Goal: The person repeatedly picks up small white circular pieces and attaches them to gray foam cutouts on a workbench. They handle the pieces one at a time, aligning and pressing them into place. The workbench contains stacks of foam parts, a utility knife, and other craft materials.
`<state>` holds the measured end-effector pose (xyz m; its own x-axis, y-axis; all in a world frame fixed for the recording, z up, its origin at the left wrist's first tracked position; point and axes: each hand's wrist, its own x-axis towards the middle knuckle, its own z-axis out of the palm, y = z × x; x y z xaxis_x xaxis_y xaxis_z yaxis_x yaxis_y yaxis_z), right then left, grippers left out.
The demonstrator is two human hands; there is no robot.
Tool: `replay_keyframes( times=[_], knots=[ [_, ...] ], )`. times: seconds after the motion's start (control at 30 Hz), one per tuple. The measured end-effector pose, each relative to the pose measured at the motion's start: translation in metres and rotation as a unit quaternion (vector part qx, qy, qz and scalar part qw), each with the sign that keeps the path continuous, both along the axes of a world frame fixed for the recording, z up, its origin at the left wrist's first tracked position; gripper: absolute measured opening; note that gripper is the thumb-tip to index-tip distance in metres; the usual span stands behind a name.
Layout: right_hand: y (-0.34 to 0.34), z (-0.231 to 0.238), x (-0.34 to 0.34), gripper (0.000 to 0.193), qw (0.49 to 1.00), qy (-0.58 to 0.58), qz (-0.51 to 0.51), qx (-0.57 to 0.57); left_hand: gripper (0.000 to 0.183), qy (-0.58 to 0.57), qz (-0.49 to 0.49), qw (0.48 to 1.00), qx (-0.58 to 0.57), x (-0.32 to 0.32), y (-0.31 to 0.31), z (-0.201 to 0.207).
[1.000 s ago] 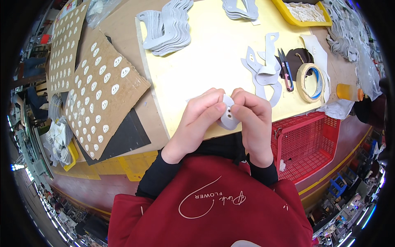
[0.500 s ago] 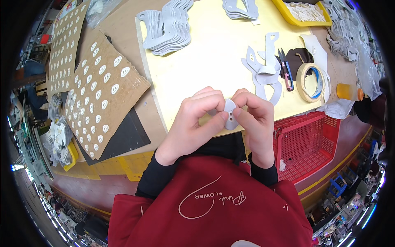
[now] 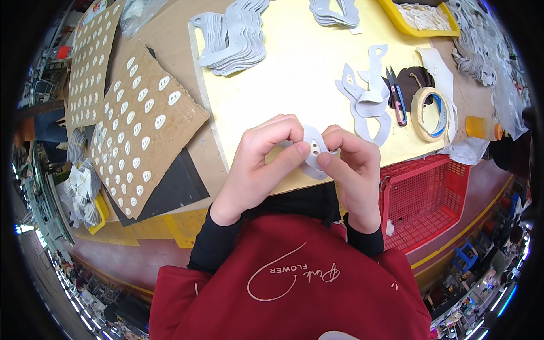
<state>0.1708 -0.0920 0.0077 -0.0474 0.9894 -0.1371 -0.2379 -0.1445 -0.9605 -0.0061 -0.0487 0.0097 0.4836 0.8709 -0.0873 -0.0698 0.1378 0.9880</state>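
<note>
A light grey cut-out piece point(image 3: 313, 135) with small holes is pinched between my two hands, above the near edge of the table. My left hand point(image 3: 260, 161) grips its left side between thumb and forefinger. From the right, my right hand point(image 3: 354, 175) pinches the piece in the same way; its lower part curves down between the hands. Several loose grey cut-out pieces point(image 3: 374, 102) lie on the yellow sheet point(image 3: 272, 96) beyond my right hand. Beside them are scissors point(image 3: 396, 97) with dark blades.
Stacked grey pieces point(image 3: 243, 39) stand at the back left. Cardboard point(image 3: 173, 116) bearing small white pieces lies left. To the right are a tape roll point(image 3: 420, 119), an amber jar point(image 3: 479, 127) and a yellow tray point(image 3: 391, 14). A red basket point(image 3: 422, 226) stands below the table's right edge.
Between my fingers the grey piece has turned and opened out, so more of its length shows. My hands have shifted only slightly on it; the view has moved a little.
</note>
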Motion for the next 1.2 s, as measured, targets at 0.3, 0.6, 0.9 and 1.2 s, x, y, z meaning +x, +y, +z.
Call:
replay_keyframes(
  times=[0.3, 0.6, 0.9, 1.2],
  knots=[
    [0.001, 0.009, 0.004, 0.008, 0.996, -0.073, 0.048, -0.006, 0.006, 0.054, -0.02, 0.996, 0.062, -0.009, 0.016, 0.01],
    [0.004, 0.015, 0.007, 0.009, 0.99, -0.112, 0.078, -0.036, 0.006, 0.088, -0.09, 0.992, -0.011, -0.02, 0.027, 0.016],
    [0.008, 0.016, 0.01, 0.012, 0.985, -0.009, 0.118, -0.128, 0.012, 0.049, -0.16, 0.972, -0.166, -0.02, 0.029, 0.011],
    [0.004, 0.008, 0.009, 0.007, 0.983, -0.003, 0.12, -0.141, 0.012, 0.068, -0.152, 0.97, -0.174, -0.015, 0.023, 0.012]
  ],
)
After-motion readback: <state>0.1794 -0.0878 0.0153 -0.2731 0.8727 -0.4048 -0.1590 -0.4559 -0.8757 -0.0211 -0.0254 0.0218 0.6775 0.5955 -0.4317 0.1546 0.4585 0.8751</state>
